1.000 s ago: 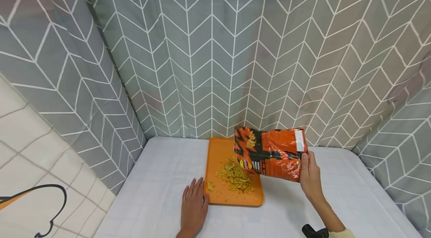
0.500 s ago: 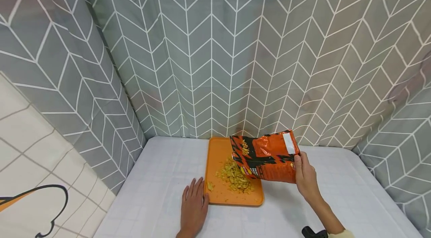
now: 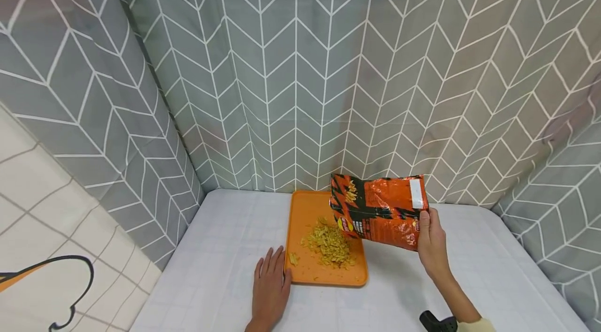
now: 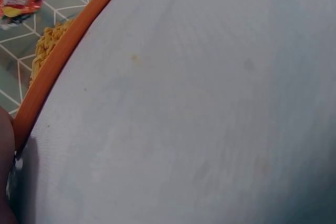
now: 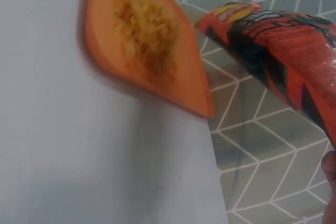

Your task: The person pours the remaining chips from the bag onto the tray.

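Observation:
My right hand (image 3: 433, 244) grips the bottom end of an orange-and-black snack bag (image 3: 380, 212), thumb on the near face. The bag lies tilted in the air, its far end over the right side of an orange tray (image 3: 305, 206). A heap of yellow snack sticks (image 3: 329, 244) covers the tray's middle, with a few loose bits to its left. My left hand (image 3: 271, 287) rests on the cloth with fingers straight, its thumb against the tray's left edge. In the right wrist view the bag (image 5: 294, 51) hangs beside the tray (image 5: 100, 40).
A white cloth (image 3: 225, 238) covers the table under the tray. Grey curtains (image 3: 281, 86) with white zigzag lines stand behind and at the sides. A white tiled panel (image 3: 42, 201) is at the left. A black strap device (image 3: 439, 321) sits on the right wrist.
The bag dipped toward the left and tray half a second ago, and is now back up and right. The left hand and the tray stay in place.

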